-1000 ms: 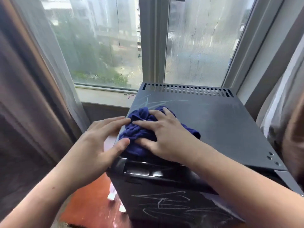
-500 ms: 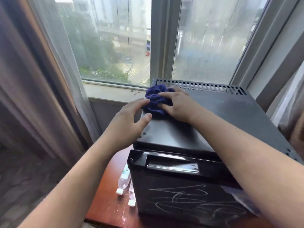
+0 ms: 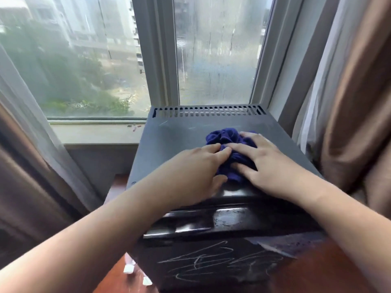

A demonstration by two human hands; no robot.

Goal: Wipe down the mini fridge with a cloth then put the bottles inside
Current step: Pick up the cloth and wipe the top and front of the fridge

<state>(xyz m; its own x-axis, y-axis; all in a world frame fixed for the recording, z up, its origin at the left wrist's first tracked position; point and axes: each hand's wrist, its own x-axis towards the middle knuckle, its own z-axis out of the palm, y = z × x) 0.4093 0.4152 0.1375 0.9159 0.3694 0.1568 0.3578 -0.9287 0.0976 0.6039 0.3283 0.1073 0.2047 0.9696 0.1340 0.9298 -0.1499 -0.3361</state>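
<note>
Overhead, both hands flat, fingers spread, on blue cloth [image 3: 229, 144] atop dark mini fridge [image 3: 182, 132]; window [image 3: 95, 60] behind.

Matt dark metal fridge top [image 3: 190, 132], crumpled soft blue cloth [image 3: 230, 138], glossy black plastic door rim [image 3: 211, 220].

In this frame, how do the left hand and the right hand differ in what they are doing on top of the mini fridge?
The right hand lies flat over the blue cloth, fingers spread on it; the left hand only meets the cloth's near-left edge with its fingertips. The right hand sits toward the right side of the mini fridge top, the left hand nearer its front middle. Both are palm down, bare, and press toward the same bunched cloth.
</note>
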